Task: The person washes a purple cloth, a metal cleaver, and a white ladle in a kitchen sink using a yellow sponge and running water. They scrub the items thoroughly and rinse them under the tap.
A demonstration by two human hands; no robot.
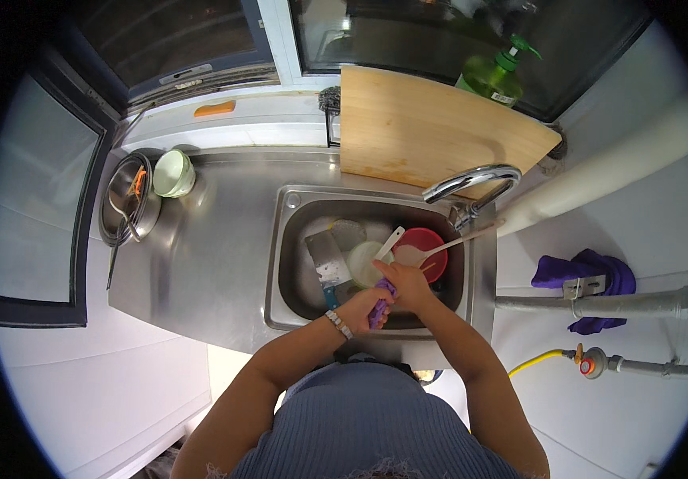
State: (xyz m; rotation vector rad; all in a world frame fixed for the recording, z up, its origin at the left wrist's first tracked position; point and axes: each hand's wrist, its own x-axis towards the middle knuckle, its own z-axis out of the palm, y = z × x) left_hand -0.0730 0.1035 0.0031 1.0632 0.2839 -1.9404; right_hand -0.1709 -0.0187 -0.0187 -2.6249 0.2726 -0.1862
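My left hand [368, 310] is closed around a bunched purple cloth [378, 312] above the near side of the stainless steel sink [273, 263]. Against it, my right hand [408, 285] grips the other end of the cloth, its index finger stretched out. Below the hands, a cleaver [327, 257] with a blue handle lies in the sink. Beside the blade are a pale bowl [359, 263] and a clear lid-like disc [349, 233]. A red bowl [437, 242] holds a pale ladle [449, 244]. A white-handled utensil [390, 240] leans over the pale bowl.
A chrome faucet [475, 173] arches over the sink's back right corner. Behind it leans a wooden cutting board [428, 129], with a green pump bottle [492, 78] above. At the counter's left stand stacked bowls [174, 173] and metal basins [151, 215]. Another purple cloth [607, 275] hangs on the right pipe.
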